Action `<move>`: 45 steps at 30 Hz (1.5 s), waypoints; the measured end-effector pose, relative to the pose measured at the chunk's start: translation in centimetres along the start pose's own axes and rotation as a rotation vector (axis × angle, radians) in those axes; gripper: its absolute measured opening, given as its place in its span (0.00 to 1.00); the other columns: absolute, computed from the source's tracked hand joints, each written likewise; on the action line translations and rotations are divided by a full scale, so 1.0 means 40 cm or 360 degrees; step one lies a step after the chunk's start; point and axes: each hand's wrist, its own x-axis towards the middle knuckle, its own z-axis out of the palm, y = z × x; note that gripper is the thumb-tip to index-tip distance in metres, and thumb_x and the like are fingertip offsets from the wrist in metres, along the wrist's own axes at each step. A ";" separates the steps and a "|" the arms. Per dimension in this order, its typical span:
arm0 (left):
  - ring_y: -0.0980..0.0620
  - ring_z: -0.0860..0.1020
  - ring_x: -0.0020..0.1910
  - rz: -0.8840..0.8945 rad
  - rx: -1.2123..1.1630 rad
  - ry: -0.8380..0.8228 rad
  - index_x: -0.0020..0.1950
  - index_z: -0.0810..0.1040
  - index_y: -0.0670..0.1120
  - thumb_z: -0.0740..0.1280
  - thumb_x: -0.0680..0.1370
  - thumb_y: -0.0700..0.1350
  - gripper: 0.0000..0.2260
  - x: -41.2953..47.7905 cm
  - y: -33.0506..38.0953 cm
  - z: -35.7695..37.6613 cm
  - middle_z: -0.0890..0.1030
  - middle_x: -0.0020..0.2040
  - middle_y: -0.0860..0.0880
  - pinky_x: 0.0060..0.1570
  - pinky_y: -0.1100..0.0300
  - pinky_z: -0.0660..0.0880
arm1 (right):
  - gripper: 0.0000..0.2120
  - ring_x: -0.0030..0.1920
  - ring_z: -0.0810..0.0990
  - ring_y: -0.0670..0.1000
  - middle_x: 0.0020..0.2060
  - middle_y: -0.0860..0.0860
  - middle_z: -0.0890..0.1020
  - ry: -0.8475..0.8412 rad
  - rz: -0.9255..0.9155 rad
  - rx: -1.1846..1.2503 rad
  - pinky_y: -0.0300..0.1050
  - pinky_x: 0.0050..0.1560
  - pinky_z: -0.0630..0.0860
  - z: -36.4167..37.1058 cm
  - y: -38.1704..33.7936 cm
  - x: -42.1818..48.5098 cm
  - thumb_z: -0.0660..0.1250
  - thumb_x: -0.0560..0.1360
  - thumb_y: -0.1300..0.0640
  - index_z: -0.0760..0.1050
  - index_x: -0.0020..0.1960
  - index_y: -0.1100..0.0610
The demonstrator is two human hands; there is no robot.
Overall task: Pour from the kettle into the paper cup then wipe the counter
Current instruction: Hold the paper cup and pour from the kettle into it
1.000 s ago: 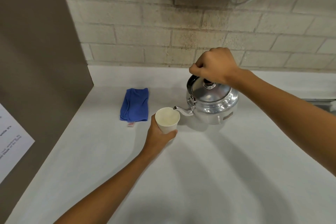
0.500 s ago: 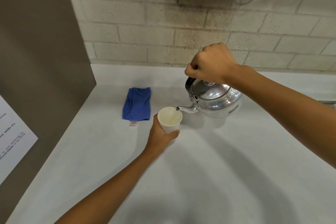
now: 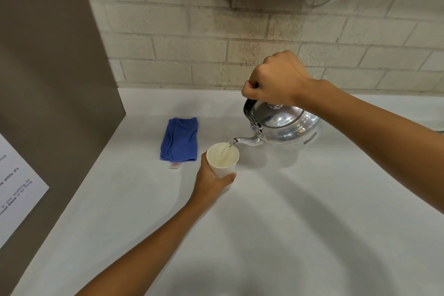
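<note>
The table [image 3: 300, 223] is a pale, flat surface running from a brick wall toward the viewer. The kettle [image 3: 286, 125] hangs above its far right area, tilted, with its long axis from body to spout running right to left and slightly downward. The right hand [image 3: 278, 79] is clenched in a fist around the top handle and carries the full weight. The blue cloth [image 3: 179, 139] lies folded flat on the table, just left of the cup and apart from it, long axis running away from the viewer. The left hand [image 3: 212, 176] is nearer to it and wraps the lower wall of the paper cup [image 3: 223, 160], fingers curled around the base. The spout tip [image 3: 234, 141] sits over the cup's right rim, and a thin stream falls inside. Judgement: pouring is under way; levelling the kettle comes next, and the wipe is not yet begun.
</note>
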 end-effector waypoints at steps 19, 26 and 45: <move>0.58 0.71 0.48 -0.0003 0.0034 0.0013 0.59 0.61 0.55 0.75 0.65 0.39 0.31 0.003 -0.006 -0.001 0.70 0.49 0.61 0.37 0.84 0.66 | 0.19 0.21 0.51 0.49 0.18 0.49 0.54 -0.0028 -0.0037 -0.0064 0.37 0.28 0.51 -0.029 0.007 0.002 0.60 0.70 0.57 0.57 0.23 0.58; 0.58 0.71 0.48 -0.0005 0.0020 0.0005 0.58 0.60 0.55 0.75 0.66 0.39 0.31 0.002 -0.003 -0.001 0.69 0.49 0.61 0.37 0.82 0.68 | 0.20 0.22 0.51 0.49 0.18 0.49 0.54 -0.0041 -0.0059 -0.0099 0.37 0.28 0.52 -0.035 0.011 0.005 0.59 0.70 0.57 0.56 0.23 0.57; 0.58 0.71 0.49 -0.0013 0.0015 0.0006 0.58 0.61 0.55 0.75 0.66 0.39 0.31 0.001 -0.002 -0.001 0.70 0.50 0.61 0.38 0.82 0.67 | 0.21 0.23 0.51 0.49 0.19 0.50 0.54 -0.0045 -0.0105 -0.0155 0.38 0.28 0.51 -0.040 0.009 0.010 0.58 0.70 0.57 0.53 0.23 0.56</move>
